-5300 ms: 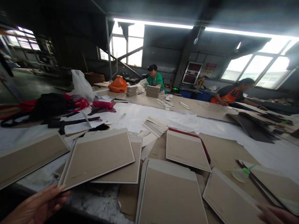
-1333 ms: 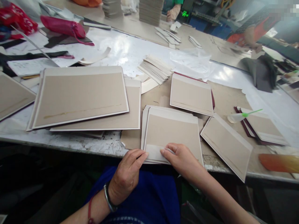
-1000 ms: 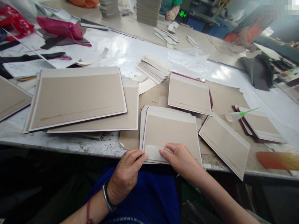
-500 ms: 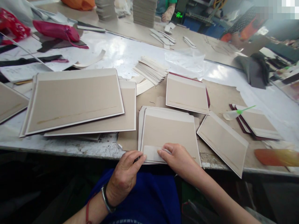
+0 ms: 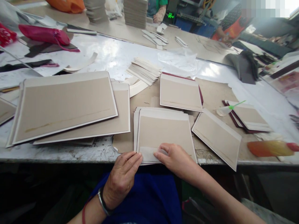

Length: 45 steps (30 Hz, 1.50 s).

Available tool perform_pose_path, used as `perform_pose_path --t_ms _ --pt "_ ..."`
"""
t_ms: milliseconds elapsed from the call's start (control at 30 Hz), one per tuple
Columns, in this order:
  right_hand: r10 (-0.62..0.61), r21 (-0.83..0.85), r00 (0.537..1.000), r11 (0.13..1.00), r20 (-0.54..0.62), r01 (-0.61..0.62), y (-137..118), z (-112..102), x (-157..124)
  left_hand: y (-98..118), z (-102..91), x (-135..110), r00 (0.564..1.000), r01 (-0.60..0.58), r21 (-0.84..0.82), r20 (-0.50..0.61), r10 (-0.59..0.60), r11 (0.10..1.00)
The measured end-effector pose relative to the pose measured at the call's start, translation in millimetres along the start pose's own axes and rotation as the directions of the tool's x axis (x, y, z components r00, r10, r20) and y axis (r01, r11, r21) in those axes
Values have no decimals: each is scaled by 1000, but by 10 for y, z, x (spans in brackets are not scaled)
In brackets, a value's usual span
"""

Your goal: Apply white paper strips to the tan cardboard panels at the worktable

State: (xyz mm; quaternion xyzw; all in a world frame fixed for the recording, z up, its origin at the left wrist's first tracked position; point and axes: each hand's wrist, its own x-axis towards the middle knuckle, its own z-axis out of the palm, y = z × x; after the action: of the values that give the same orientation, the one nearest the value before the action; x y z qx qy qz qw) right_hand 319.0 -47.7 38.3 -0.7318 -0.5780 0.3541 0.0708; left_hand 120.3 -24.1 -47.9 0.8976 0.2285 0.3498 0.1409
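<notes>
A stack of grey boards with white paper borders (image 5: 163, 132) lies at the table's near edge, right in front of me. My left hand (image 5: 122, 177) has its fingers closed together on the stack's near left corner. My right hand (image 5: 175, 158) presses its bunched fingertips on a white paper flap (image 5: 148, 152) folded over the top board's near edge. A bracelet and a red cord circle my left wrist.
Large bordered boards (image 5: 63, 105) overlap at left. More boards (image 5: 181, 93) (image 5: 216, 137) and a maroon-backed stack (image 5: 249, 116) lie to the right. A green-nozzled bottle (image 5: 227, 109), an orange tool (image 5: 271, 148), white strips (image 5: 144, 70) and a pink pouch (image 5: 44, 34) are about. Two co-workers (image 5: 156, 6) (image 5: 229, 25) sit at the far side.
Five seconds ago my view was up across the room with my hands apart; since then both hands sit on the middle board's near edge. In the last second only the view drifted.
</notes>
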Motion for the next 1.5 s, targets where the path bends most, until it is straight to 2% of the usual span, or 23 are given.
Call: perform_pose_path --t_ms 133,233,367,433,600,800,1167,1500 --pt "97 -102 993 991 63 -91 149 -263 -225 -4 -19 2 1000 -21 8 21 21 1000" --pt "164 -71 986 984 25 -162 419 -423 -412 -8 -10 4 999 -42 5 14 42 999" --pt "171 129 983 978 -64 -162 738 -415 -550 -25 3 3 998 -59 17 27 59 998" --pt "197 153 971 972 -133 -177 795 -344 -558 -36 -3 7 997 -63 23 41 62 998" --pt "286 -20 898 950 -334 -310 772 -197 -521 -34 -20 45 995 -90 33 44 89 995" --pt "275 -149 875 922 -398 -357 820 -120 -531 -12 -16 64 993 -108 31 51 107 994" --pt "243 -252 890 900 -385 -355 844 -47 -512 -28 -21 33 993 -99 32 69 97 995" --pt "261 -241 893 901 -366 -362 856 -26 -503 -31 -11 20 994 -82 32 74 79 996"
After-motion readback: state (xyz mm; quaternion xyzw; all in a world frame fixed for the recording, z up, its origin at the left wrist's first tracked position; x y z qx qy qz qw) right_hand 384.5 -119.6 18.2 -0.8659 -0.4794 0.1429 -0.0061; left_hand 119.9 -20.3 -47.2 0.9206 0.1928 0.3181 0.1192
